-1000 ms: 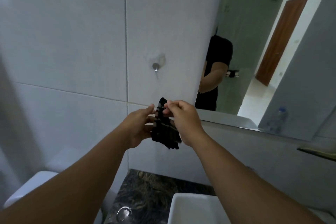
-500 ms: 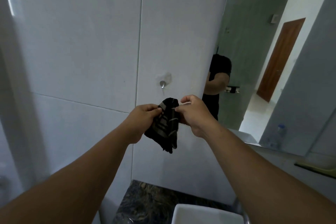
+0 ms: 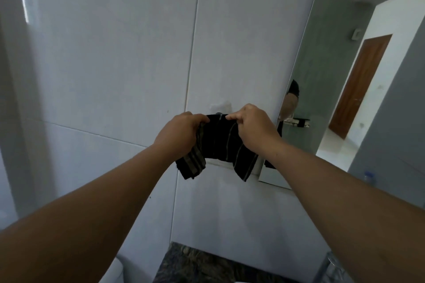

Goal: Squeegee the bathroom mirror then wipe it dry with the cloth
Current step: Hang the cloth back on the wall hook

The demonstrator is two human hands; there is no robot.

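A black cloth [image 3: 218, 140] with thin pale stripes is stretched between my two hands in front of the tiled wall. My left hand [image 3: 179, 132] pinches its left top edge and my right hand [image 3: 253, 127] pinches its right top edge. The cloth's top edge sits right at a small metal wall hook [image 3: 218, 113], which it mostly hides. The bathroom mirror [image 3: 358, 89] fills the right side and reflects a person's arm and a brown door. No squeegee is in view.
White wall tiles [image 3: 115, 64] fill the left and centre. A dark marble counter [image 3: 197, 264] lies below, with a chrome tap [image 3: 328, 266] at the lower right and a white toilet edge [image 3: 119, 269] at the lower left.
My hands have risen and moved apart, spreading the bunched cloth wide and bringing its top edge up to the wall hook. The view has tilted upward.
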